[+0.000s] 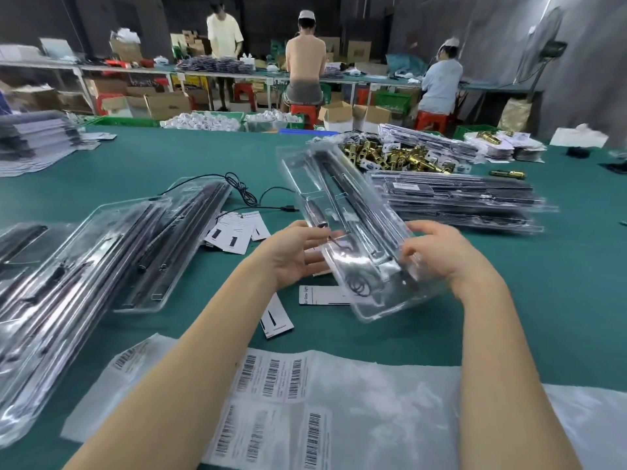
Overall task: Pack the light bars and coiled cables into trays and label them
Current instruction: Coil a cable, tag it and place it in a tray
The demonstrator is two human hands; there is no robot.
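I have the clear tray [342,212] up off the green table [509,300], tilted, with its far end pointing to about 11 o'clock. Inside it I can see dark light bars [334,184] and a coiled cable [359,286] near my end.

My left hand [295,256] is at the tray's 9 o'clock side, palm up, fingers nearly straight and touching the edge. My right hand [437,252] is at 3 o'clock, fingers curled over the other edge, pinching the thin plastic.

I think this tray is light, bendy and slippery. It could twist or pop open if I squeeze hard, so I would hold it by both long rims near the middle.

More filled trays [101,266] lie at 9 o'clock. Barcode stickers [271,378] sit at 6 o'clock, close to me. Small paper cards [234,232] lie at 10 o'clock.
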